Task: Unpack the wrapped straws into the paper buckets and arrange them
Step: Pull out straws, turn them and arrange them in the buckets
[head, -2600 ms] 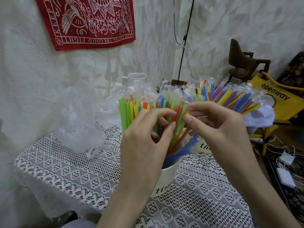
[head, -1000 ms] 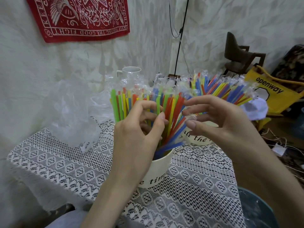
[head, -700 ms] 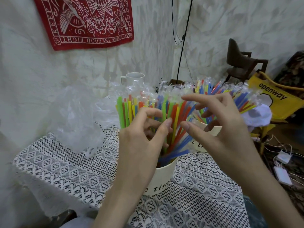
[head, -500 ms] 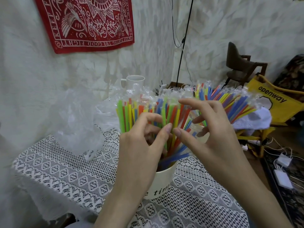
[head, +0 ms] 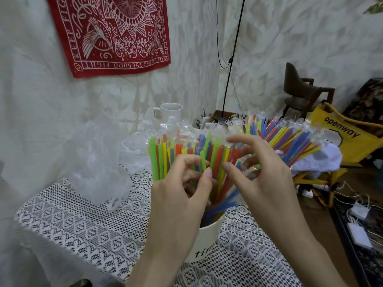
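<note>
A white paper bucket (head: 207, 239) stands on the lace-covered table, packed with upright coloured straws (head: 163, 154) in clear wrappers. My left hand (head: 178, 199) is in front of the bundle and pinches a green straw (head: 202, 161) between thumb and forefinger. My right hand (head: 263, 179) is spread over the bundle's right side: its forefinger touches the wrapper tips and its thumb lies against the straws lower down, the two apart. Behind my right hand a second fan of wrapped straws (head: 290, 139) leans to the right; its bucket is hidden.
A crumpled clear plastic bag (head: 99, 162) lies at the table's back left beside a white mug (head: 171, 111). To the right, off the table, stand a yellow chair (head: 348, 141) and a brown chair (head: 300, 94). Chargers and cables (head: 358, 224) lie on the floor.
My right hand let go of the straw it pinched, opened, and moved left onto the near bundle. My left hand kept its hold at the bundle's front.
</note>
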